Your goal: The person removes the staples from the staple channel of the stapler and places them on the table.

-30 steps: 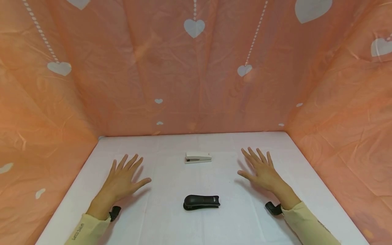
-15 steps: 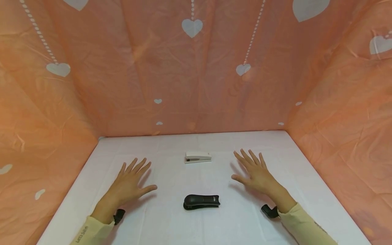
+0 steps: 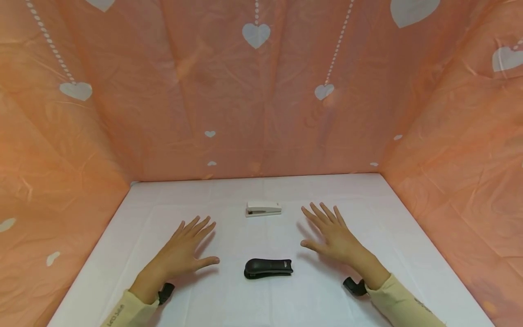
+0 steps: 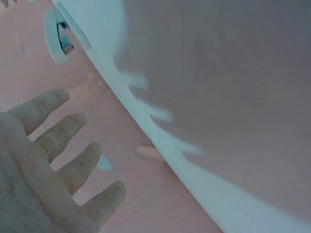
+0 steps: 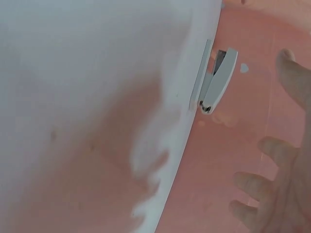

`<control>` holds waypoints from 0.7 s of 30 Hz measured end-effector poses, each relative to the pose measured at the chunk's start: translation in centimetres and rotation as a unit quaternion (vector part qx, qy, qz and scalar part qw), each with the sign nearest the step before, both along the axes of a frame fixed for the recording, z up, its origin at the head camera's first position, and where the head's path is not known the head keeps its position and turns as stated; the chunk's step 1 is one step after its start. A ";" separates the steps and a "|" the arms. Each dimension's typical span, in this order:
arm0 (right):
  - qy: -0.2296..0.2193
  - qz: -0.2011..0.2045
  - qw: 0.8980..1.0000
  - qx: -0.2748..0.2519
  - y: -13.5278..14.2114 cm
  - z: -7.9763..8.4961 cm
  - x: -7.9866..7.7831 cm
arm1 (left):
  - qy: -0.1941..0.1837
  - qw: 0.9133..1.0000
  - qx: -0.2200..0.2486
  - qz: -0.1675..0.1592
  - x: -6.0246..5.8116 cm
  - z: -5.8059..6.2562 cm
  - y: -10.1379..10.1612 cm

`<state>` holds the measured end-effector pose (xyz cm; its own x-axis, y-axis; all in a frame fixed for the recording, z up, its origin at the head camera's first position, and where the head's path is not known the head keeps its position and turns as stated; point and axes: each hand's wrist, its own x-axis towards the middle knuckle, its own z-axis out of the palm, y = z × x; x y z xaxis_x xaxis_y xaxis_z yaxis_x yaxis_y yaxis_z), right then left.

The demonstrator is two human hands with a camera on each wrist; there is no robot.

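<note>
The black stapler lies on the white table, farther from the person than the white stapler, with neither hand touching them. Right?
No: the head view shows the black stapler nearer the person than the white stapler. The rest is right: it lies on the white table; left hand and right hand touch neither.

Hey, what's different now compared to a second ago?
The left grip moved rightward and the right grip leftward, both also drawing slightly nearer the person. Nothing was taken hold of or let go. The black stapler and white stapler stayed put.
</note>
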<state>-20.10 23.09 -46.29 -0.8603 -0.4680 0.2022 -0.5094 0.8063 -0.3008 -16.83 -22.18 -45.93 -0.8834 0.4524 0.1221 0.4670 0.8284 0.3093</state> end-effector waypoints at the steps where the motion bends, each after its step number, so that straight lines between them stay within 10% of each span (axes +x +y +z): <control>1: 0.001 0.003 1.000 0.001 -0.1 0.0 0.1 | -0.001 1.000 0.000 -0.005 0.0 -0.1 0.2; 21: 0.053 0.124 0.991 -0.022 -2.7 -0.1 1.6 | 0.020 0.993 -0.016 -0.112 0.0 -0.7 3.4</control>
<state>-18.53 20.34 -46.43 -0.6927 -0.6508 0.3109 -0.7208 0.6394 -0.2676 -16.85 -18.74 -46.65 -0.7547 0.6412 0.1386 0.6524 0.7112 0.2621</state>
